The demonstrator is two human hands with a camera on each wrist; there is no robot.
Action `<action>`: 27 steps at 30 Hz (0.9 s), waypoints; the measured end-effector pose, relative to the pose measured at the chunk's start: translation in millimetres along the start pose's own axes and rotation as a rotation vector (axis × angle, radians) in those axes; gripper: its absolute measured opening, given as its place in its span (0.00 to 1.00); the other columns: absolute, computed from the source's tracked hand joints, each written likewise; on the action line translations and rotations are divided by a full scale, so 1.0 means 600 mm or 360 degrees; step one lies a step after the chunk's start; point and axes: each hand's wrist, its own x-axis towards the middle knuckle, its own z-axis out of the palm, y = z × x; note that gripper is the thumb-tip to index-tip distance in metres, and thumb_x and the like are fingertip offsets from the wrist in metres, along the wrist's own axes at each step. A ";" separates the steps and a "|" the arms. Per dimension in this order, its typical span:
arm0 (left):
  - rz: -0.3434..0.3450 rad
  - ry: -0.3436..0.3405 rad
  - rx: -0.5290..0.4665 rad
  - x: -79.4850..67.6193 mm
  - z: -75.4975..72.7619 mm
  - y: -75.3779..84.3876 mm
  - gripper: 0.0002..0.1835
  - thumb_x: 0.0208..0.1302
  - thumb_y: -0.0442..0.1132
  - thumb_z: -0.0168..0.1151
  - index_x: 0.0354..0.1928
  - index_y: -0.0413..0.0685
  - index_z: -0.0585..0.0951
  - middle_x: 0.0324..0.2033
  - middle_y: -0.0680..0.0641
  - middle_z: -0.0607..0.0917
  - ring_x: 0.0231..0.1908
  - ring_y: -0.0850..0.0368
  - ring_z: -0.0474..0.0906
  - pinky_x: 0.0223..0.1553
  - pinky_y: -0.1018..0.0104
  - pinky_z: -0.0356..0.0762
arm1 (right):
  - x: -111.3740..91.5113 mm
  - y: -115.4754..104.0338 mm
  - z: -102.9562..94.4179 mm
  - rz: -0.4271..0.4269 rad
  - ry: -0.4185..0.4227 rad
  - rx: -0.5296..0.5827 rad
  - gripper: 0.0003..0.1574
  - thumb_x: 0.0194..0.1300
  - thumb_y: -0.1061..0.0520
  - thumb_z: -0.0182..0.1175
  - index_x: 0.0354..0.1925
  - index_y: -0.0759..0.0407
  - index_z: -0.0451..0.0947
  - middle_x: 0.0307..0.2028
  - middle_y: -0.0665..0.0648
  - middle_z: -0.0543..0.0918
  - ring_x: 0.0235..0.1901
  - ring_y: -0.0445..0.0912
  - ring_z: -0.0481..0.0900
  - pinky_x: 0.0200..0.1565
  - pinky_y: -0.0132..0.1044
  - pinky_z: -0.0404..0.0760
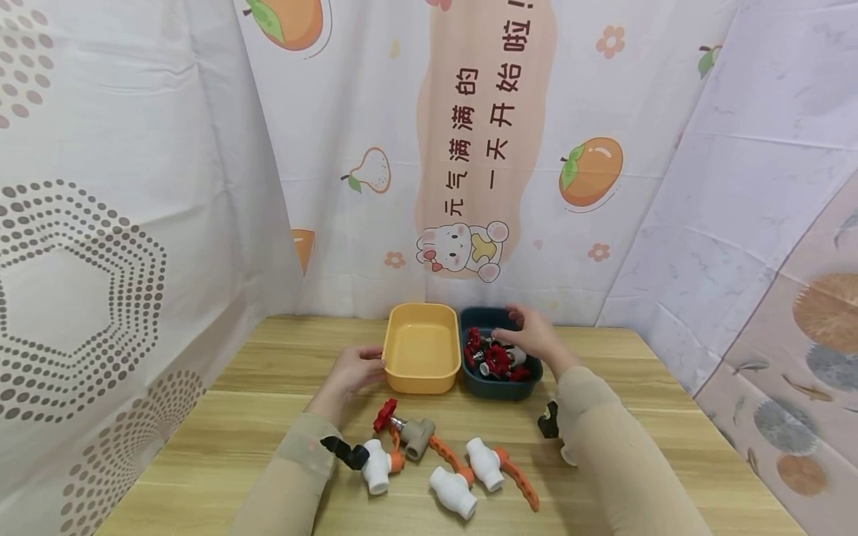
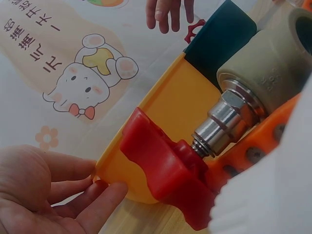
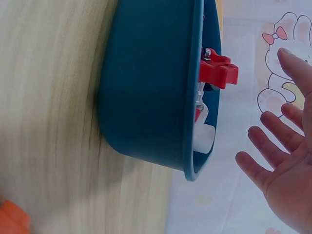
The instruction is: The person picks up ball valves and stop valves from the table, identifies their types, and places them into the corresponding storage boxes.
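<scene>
My left hand [image 1: 358,368] is at the left side of the yellow plastic bin [image 1: 422,387], its fingertips at the rim and the thumb [image 2: 105,204] against the outer wall, pinching the edge. My right hand [image 1: 532,335] hovers over the right rear of the dark blue bin [image 1: 499,389], fingers spread, holding nothing. That bin holds several valves with red handles [image 3: 218,70] and a white fitting [image 3: 204,138]. On the table before the bins lies a beige valve [image 1: 418,438] with a red handwheel [image 2: 168,168].
Three white ball valves with orange handles lie on the wooden table at the front: one by the left wrist [image 1: 377,469], one in the middle [image 1: 453,491], one right of it [image 1: 485,463]. A printed curtain [image 1: 362,238] hangs behind the bins. Black camera mounts sit on both wrists.
</scene>
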 end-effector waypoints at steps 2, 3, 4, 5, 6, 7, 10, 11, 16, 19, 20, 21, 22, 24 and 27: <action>0.0003 0.0003 -0.0004 0.001 0.000 -0.001 0.23 0.69 0.22 0.58 0.65 0.26 0.73 0.60 0.28 0.77 0.55 0.34 0.80 0.58 0.44 0.79 | -0.001 -0.001 -0.003 -0.0016 0.0004 0.0003 0.47 0.66 0.44 0.69 0.73 0.64 0.65 0.66 0.70 0.73 0.65 0.64 0.70 0.66 0.61 0.71; 0.0002 0.0003 -0.0007 0.001 0.000 -0.001 0.23 0.69 0.22 0.58 0.65 0.27 0.73 0.60 0.28 0.77 0.55 0.34 0.80 0.58 0.44 0.79 | -0.002 -0.002 -0.004 -0.0021 0.0006 0.0005 0.47 0.65 0.44 0.70 0.73 0.64 0.65 0.65 0.69 0.74 0.65 0.64 0.70 0.66 0.61 0.71; 0.0001 0.0004 -0.0009 0.001 0.000 -0.001 0.23 0.69 0.22 0.58 0.65 0.27 0.73 0.59 0.28 0.77 0.55 0.35 0.80 0.58 0.44 0.79 | -0.002 -0.003 -0.005 -0.0027 0.0007 0.0002 0.47 0.65 0.44 0.70 0.72 0.64 0.65 0.65 0.69 0.74 0.65 0.63 0.70 0.66 0.61 0.71; 0.0000 0.0005 -0.0012 0.001 0.000 -0.002 0.23 0.69 0.22 0.58 0.65 0.27 0.73 0.59 0.28 0.77 0.55 0.35 0.80 0.58 0.44 0.79 | -0.003 -0.004 -0.006 -0.0034 0.0006 0.0002 0.48 0.65 0.44 0.70 0.72 0.64 0.65 0.65 0.69 0.74 0.65 0.63 0.70 0.66 0.61 0.71; 0.0001 0.0005 -0.0008 0.001 0.000 -0.002 0.23 0.69 0.22 0.58 0.65 0.27 0.73 0.59 0.28 0.77 0.55 0.35 0.80 0.58 0.43 0.79 | -0.003 -0.004 -0.008 -0.0041 0.0002 -0.0004 0.48 0.65 0.44 0.70 0.73 0.64 0.65 0.65 0.69 0.74 0.65 0.64 0.70 0.66 0.61 0.71; -0.0003 0.0006 -0.0010 0.001 0.000 -0.002 0.23 0.69 0.22 0.58 0.65 0.27 0.74 0.59 0.28 0.77 0.55 0.35 0.80 0.58 0.43 0.79 | -0.003 -0.005 -0.009 -0.0042 0.0001 -0.0007 0.48 0.64 0.43 0.70 0.73 0.64 0.65 0.65 0.69 0.74 0.65 0.64 0.70 0.66 0.61 0.70; -0.0004 0.0005 -0.0004 0.000 0.000 -0.001 0.23 0.69 0.22 0.58 0.65 0.27 0.73 0.59 0.28 0.77 0.55 0.35 0.80 0.58 0.43 0.79 | -0.004 -0.009 -0.012 -0.0045 -0.0007 -0.0024 0.48 0.64 0.43 0.70 0.73 0.63 0.65 0.66 0.69 0.74 0.66 0.63 0.70 0.66 0.62 0.70; -0.0005 0.0004 -0.0005 0.000 0.000 -0.001 0.23 0.69 0.22 0.58 0.65 0.27 0.73 0.59 0.28 0.77 0.55 0.35 0.80 0.58 0.43 0.79 | -0.004 -0.010 -0.013 -0.0040 -0.0007 -0.0024 0.48 0.64 0.43 0.70 0.73 0.62 0.65 0.66 0.68 0.74 0.66 0.63 0.70 0.66 0.62 0.70; -0.0002 -0.0004 -0.0004 0.000 -0.001 0.001 0.23 0.69 0.22 0.58 0.66 0.27 0.73 0.60 0.28 0.77 0.55 0.34 0.80 0.58 0.44 0.79 | -0.007 -0.018 -0.019 -0.0048 -0.0011 -0.0043 0.47 0.65 0.44 0.70 0.73 0.62 0.65 0.66 0.68 0.74 0.66 0.63 0.69 0.66 0.63 0.70; -0.0002 -0.0003 0.0004 -0.001 -0.001 0.001 0.23 0.69 0.23 0.58 0.66 0.27 0.73 0.60 0.28 0.77 0.55 0.34 0.80 0.58 0.44 0.80 | -0.011 -0.022 -0.022 -0.0069 -0.0012 -0.0055 0.48 0.65 0.43 0.70 0.73 0.61 0.65 0.66 0.68 0.74 0.66 0.63 0.69 0.66 0.63 0.70; -0.0004 -0.0004 0.0005 -0.001 -0.002 0.002 0.23 0.70 0.23 0.58 0.66 0.27 0.73 0.60 0.28 0.77 0.55 0.35 0.80 0.58 0.44 0.80 | -0.012 -0.023 -0.023 -0.0077 -0.0014 -0.0060 0.48 0.65 0.43 0.70 0.73 0.61 0.64 0.66 0.68 0.74 0.67 0.63 0.69 0.66 0.63 0.70; -0.0005 -0.0004 0.0006 -0.001 -0.001 0.002 0.23 0.70 0.23 0.58 0.66 0.27 0.73 0.60 0.28 0.77 0.55 0.35 0.80 0.58 0.44 0.80 | -0.013 -0.025 -0.024 -0.0082 -0.0012 -0.0061 0.48 0.65 0.43 0.70 0.73 0.61 0.65 0.66 0.67 0.74 0.67 0.62 0.69 0.66 0.62 0.70; -0.0008 -0.0003 0.0004 -0.001 -0.001 0.002 0.23 0.70 0.22 0.58 0.66 0.27 0.73 0.60 0.28 0.77 0.55 0.35 0.80 0.58 0.44 0.80 | -0.014 -0.026 -0.025 -0.0087 -0.0010 -0.0059 0.48 0.65 0.43 0.70 0.73 0.60 0.65 0.67 0.67 0.74 0.67 0.62 0.69 0.66 0.62 0.70; -0.0009 -0.0006 0.0001 -0.002 -0.001 0.002 0.24 0.69 0.22 0.58 0.66 0.26 0.72 0.60 0.27 0.77 0.55 0.35 0.80 0.58 0.44 0.80 | -0.016 -0.028 -0.026 -0.0097 -0.0011 -0.0054 0.48 0.64 0.43 0.71 0.73 0.60 0.65 0.67 0.66 0.74 0.68 0.61 0.69 0.67 0.62 0.69; -0.0006 -0.0007 -0.0005 -0.002 0.000 0.002 0.24 0.69 0.22 0.58 0.66 0.25 0.72 0.59 0.27 0.76 0.54 0.35 0.80 0.58 0.44 0.79 | -0.019 -0.032 -0.029 -0.0117 -0.0017 -0.0040 0.48 0.64 0.42 0.71 0.74 0.58 0.64 0.69 0.65 0.72 0.68 0.61 0.68 0.67 0.62 0.69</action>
